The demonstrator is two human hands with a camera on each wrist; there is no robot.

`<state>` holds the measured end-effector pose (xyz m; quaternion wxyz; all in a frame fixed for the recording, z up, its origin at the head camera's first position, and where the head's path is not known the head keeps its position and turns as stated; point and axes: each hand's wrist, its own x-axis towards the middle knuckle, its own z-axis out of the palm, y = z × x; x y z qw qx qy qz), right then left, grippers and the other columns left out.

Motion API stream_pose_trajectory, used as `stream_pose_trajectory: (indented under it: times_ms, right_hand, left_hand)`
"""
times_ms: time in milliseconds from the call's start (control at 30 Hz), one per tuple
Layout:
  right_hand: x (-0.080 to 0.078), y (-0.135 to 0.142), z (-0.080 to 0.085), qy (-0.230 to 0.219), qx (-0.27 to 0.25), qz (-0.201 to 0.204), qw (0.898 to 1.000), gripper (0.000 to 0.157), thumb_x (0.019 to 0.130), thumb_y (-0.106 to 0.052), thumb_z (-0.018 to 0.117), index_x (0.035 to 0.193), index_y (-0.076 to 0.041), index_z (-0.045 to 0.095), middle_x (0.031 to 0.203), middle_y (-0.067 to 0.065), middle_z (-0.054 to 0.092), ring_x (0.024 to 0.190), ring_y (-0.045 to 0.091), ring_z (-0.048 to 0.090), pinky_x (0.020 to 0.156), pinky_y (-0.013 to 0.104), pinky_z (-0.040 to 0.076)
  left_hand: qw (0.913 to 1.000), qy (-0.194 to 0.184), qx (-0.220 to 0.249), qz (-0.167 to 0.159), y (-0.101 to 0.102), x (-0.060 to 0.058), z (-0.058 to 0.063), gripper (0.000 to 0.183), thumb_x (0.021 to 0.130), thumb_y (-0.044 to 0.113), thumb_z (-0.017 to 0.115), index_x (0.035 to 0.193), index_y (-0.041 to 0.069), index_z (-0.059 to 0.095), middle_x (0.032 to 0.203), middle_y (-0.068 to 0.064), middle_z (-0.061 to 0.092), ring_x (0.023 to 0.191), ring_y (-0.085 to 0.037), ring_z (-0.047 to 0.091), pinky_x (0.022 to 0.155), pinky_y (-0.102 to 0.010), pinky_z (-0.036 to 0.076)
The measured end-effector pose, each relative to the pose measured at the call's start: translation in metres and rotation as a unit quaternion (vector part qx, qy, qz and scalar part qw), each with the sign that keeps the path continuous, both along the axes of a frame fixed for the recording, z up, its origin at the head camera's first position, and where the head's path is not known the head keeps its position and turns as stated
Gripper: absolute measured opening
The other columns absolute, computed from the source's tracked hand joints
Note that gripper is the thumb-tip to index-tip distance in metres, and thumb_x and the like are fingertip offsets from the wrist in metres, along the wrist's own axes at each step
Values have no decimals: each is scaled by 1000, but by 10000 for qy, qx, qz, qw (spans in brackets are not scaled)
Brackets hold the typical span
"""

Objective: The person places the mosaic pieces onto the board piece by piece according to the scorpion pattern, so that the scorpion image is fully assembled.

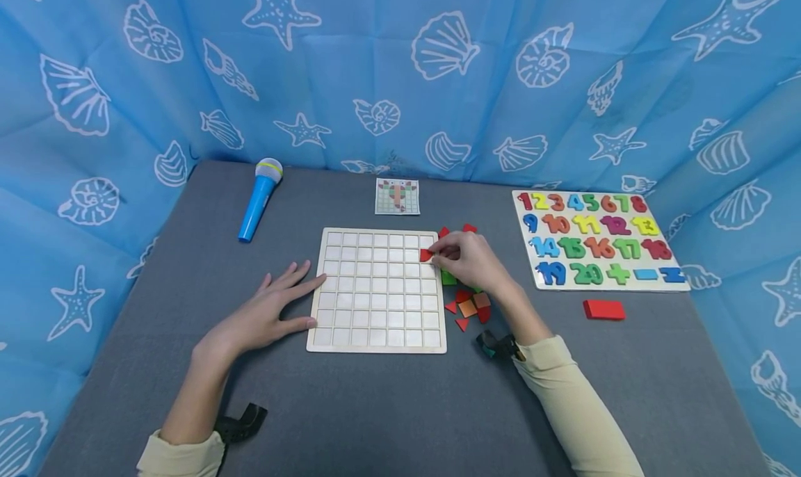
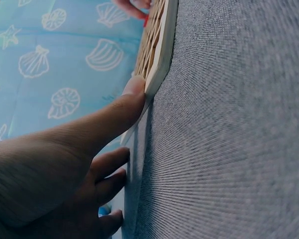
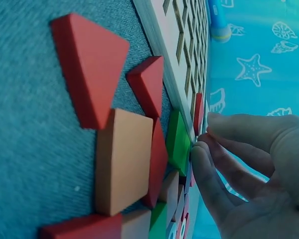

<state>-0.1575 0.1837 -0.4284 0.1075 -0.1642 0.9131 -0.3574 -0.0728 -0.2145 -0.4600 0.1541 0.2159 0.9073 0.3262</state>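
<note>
A white square grid board (image 1: 378, 348) lies flat on the table. My left hand (image 1: 265, 313) spreads its fingers along the board's left edge, with the thumb (image 2: 134, 87) touching the rim. At the right column, second row from the top, my right hand (image 1: 472, 261) pinches a small red tile (image 1: 425, 255) between thumb and fingertips. The right wrist view shows this red tile (image 3: 198, 113) tilted over the board, partly covered by the fingertips. Below that hand, loose wooden pieces lie beside the board, among them a red triangle (image 3: 92, 69), an orange block (image 3: 127, 162) and a green block (image 3: 178, 144).
A small picture card (image 1: 397, 197) with a coloured grid pattern lies behind the board. To the left is a blue toy microphone (image 1: 256, 202). On the right are a number puzzle board (image 1: 610, 282) and a red block (image 1: 603, 310). A blue shell-patterned curtain (image 1: 375, 60) borders the table.
</note>
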Motion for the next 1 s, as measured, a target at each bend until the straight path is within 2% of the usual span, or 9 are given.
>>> stream_pose_trajectory:
  times_ms: [133,300,500,767,933,1000]
  right_hand:
    - [0,-2,-1,31,10,264,9996,26,101,-5,74,126,-2,79,117,17,75,96,26,73,87,42,63]
    - [-2,-6,-2,62,107,638,9979,28,102,-4,72,129,-4,79,127,20,66,101,28,67,85,37,56]
    - [-4,-7,-2,226,307,632,9973,25,102,-4,72,125,-4,81,129,20,68,102,28,67,86,41,59]
    - [-1,-6,1,152,276,549,9980,28,102,-6,73,128,-1,79,130,19,70,111,33,71,97,51,62]
    - [0,-5,2,128,359,724,9967,31,103,-9,72,132,1,76,135,19,68,118,34,66,99,52,59]
    - [0,-5,2,225,366,785,9960,32,103,-8,71,133,2,76,135,20,67,120,35,65,99,52,59]
  left_hand:
    - [9996,-200,-202,55,4,2,9,81,99,43,78,169,24,42,180,-25,23,167,-55,15,125,-86,8]
    - [9991,-259,-335,71,5,2,13,79,101,42,77,169,22,41,180,-25,22,167,-54,14,126,-85,8]
    - [9991,-265,-331,85,5,1,12,80,101,41,77,169,23,41,180,-24,22,168,-54,14,126,-85,8]
    - [9990,-288,-341,97,5,2,13,80,102,42,76,170,22,40,180,-25,22,167,-54,14,126,-85,8]
    - [9994,-237,-250,88,5,2,11,80,101,43,76,169,23,40,180,-26,23,167,-55,14,126,-85,7]
    - [9998,-136,-121,62,2,1,6,80,101,44,76,170,25,40,179,-26,23,167,-54,14,125,-86,6]
